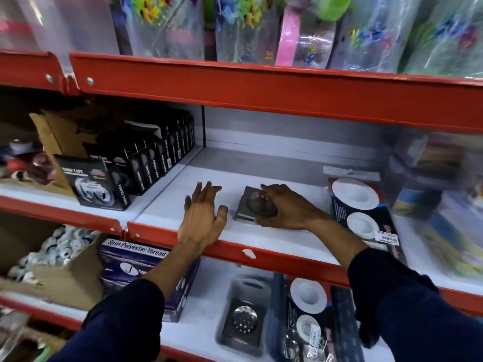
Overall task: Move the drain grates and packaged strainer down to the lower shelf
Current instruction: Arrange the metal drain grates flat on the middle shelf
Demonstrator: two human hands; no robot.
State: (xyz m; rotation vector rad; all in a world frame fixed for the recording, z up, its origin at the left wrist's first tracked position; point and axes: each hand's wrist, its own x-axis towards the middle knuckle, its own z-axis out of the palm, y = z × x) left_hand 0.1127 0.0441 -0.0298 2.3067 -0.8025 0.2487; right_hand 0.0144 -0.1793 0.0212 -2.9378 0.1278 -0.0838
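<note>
A square metal drain grate (pixel 249 205) with a perforated dome lies on the white upper shelf (pixel 183 189). My right hand (pixel 285 209) is closed over its right side and dome. My left hand (pixel 202 215) hovers open just left of it, fingers spread, holding nothing. A packaged strainer (pixel 363 207) with two white rings lies to the right on the same shelf. On the lower shelf (pixel 198 317) sit another drain grate (pixel 243 320) in clear packaging and a second packaged strainer (pixel 308 309).
Black nano tape boxes (pixel 146 163) stand at the left of the upper shelf. A blue thread box (pixel 141 262) and a cardboard box of small parts (pixel 55 259) sit lower left. Red shelf lips (pixel 261 254) front each level. Blurred plastic packs fill the right side.
</note>
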